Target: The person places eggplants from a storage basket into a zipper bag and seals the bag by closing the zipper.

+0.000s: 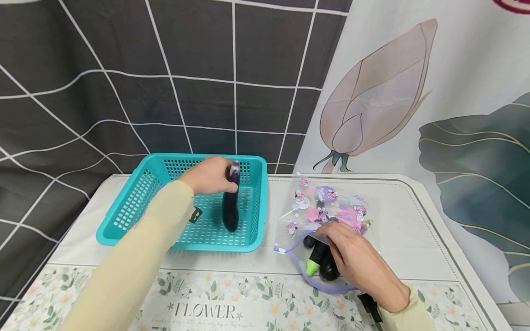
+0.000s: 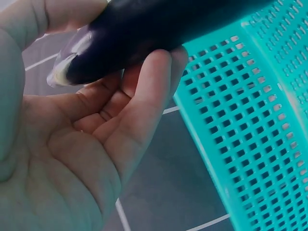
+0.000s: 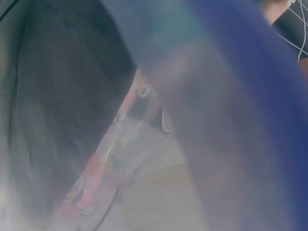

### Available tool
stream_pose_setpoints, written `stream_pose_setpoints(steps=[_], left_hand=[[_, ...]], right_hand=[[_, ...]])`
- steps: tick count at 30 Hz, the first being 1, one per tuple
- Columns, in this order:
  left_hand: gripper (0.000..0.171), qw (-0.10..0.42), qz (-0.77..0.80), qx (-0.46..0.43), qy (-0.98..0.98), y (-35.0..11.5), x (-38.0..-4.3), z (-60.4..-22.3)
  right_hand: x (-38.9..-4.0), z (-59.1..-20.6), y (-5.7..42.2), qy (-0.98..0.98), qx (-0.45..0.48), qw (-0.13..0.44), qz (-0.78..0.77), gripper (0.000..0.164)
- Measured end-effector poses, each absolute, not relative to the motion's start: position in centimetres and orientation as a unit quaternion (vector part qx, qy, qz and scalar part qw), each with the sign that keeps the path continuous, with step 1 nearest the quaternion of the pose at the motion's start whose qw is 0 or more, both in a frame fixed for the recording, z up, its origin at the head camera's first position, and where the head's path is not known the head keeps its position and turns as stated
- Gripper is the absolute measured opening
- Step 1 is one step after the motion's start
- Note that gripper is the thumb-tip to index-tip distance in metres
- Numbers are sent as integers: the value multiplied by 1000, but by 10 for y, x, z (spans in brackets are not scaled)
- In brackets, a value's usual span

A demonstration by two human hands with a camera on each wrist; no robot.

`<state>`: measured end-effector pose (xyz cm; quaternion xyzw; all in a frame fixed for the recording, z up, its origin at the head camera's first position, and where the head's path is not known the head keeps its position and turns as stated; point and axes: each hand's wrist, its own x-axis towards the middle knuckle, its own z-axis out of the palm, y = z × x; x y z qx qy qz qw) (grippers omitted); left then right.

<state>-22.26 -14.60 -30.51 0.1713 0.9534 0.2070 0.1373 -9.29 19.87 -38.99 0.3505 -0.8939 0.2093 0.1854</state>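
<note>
A dark purple eggplant [image 1: 230, 207] hangs lengthwise over the floor of the teal basket [image 1: 265, 202]. My left hand [image 1: 211, 175] grips it near its pale stem end; in the left wrist view, thumb and fingers [image 2: 153, 77] lie on either side of the eggplant [image 2: 139, 38]. At the right, my right hand [image 1: 356, 253] pinches the upper edge of a clear printed zip bag [image 1: 302, 216] with a purple zip. Inside the bag's mouth lie a black thing with a bright green end [image 1: 313, 266] and a rounded black thing [image 1: 329, 266]. Bag film fills the right wrist view, hiding the fingers there.
The basket stands on the left of a white table [image 1: 414, 220], against a dark gridded curtain [image 1: 198, 105]. A floral cloth [image 1: 232, 285] printed FLOWER covers the front. A pale curtain with a large flower bud [image 1: 372, 92] hangs behind the bag.
</note>
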Motion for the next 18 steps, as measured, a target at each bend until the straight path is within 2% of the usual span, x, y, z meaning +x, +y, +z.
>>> stream_pose_setpoints(steps=[7,18], left_hand=[[36,113,210,172,956,-143,-211,-295],[63,67,190,169,965,-144,-197,-287]], right_hand=[[-93,-390,199,-894,351,184,209,36],[-93,-390,198,-892,354,186,209,36]])
